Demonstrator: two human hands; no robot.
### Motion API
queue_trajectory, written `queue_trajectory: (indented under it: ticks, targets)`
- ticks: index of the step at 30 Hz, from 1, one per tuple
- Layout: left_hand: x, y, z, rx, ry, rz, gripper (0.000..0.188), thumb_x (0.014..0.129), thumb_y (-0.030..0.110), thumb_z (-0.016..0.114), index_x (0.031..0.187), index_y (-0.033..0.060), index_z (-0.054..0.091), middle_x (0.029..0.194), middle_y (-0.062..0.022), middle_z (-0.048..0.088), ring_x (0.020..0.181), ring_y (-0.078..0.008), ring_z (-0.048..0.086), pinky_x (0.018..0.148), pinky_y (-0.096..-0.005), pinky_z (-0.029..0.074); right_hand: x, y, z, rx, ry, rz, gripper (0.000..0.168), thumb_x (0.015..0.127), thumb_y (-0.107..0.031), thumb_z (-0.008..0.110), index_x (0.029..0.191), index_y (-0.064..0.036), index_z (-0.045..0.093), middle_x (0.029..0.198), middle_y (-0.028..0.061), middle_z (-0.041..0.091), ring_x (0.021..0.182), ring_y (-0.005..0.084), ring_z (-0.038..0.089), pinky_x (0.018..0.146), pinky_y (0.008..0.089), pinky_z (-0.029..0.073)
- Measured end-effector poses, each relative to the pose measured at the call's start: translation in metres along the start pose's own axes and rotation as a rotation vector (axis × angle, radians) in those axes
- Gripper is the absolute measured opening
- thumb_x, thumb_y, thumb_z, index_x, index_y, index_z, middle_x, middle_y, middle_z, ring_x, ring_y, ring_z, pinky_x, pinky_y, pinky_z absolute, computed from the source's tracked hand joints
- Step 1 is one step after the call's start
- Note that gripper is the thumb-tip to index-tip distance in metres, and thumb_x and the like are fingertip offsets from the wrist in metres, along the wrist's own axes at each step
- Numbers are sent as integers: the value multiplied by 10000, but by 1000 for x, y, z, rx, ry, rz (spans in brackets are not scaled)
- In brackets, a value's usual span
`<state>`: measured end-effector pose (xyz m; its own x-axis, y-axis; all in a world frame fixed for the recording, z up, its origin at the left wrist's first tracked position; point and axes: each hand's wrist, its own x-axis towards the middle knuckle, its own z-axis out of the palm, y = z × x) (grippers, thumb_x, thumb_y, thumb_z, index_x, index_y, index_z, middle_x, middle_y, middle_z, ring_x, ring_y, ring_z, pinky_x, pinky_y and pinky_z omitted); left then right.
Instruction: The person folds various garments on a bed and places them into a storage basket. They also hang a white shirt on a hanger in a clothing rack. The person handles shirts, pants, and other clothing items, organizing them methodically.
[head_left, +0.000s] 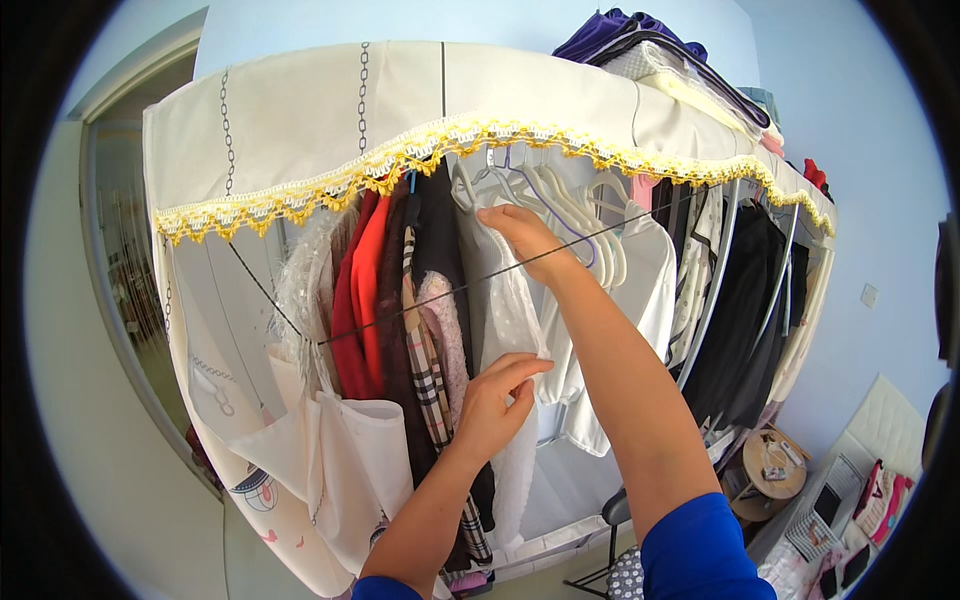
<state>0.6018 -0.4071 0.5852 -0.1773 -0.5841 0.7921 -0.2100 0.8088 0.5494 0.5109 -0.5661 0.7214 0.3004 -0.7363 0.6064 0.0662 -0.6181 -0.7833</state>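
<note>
Inside a fabric-covered wardrobe, a white dotted garment (506, 322) hangs among other clothes. My right hand (525, 234) is raised at its upper part, near the collar and shoulder, with the thumb against the fabric. Lower down, my left hand (501, 401) is at the garment's front edge, fingers bent; whether it pinches the cloth cannot be told. White hangers (619, 255) and a purple hanger (581, 232) hang just behind my right wrist. A dark cord (360, 327) runs slantwise across the opening, in front of the clothes.
Left of the dotted garment hang a red garment (367, 292) and a plaid one (424, 360); dark clothes (739, 307) hang at the right. The cover's lace-trimmed valance (300, 142) spans the top. Gathered curtain fabric (360, 450) is at lower left, a round wooden table (776, 465) at lower right.
</note>
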Motion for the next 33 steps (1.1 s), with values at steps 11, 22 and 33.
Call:
queue_trajectory:
  ticks: [11, 22, 33]
  targets:
    - [-10, -23, -11, 44, 41, -81, 304, 803, -70, 503, 1046, 37, 653, 1043, -84, 606, 703, -91, 539, 616, -205, 444, -48, -48, -12, -359, -91, -75, 419, 759, -385, 728, 629, -63, 494, 593, -24, 407, 568, 84, 348, 506, 266, 316]
    - [-13, -46, 0, 79, 34, -68, 296, 807, -61, 543, 1063, 44, 646, 1043, -80, 617, 732, -93, 562, 616, -203, 464, -122, -52, 10, -1150, 225, -758, 201, 673, -79, 713, 798, -77, 555, 725, 88, 526, 636, 306, 544, 569, 391, 444]
    - [-37, -46, 1, 22, -60, -151, 287, 800, -35, 590, 1071, 45, 643, 1063, -87, 622, 766, -111, 586, 653, -217, 480, -148, 21, 2, -1246, 150, -693, 150, 676, -79, 683, 806, -99, 613, 683, 42, 523, 586, 255, 536, 548, 353, 432]
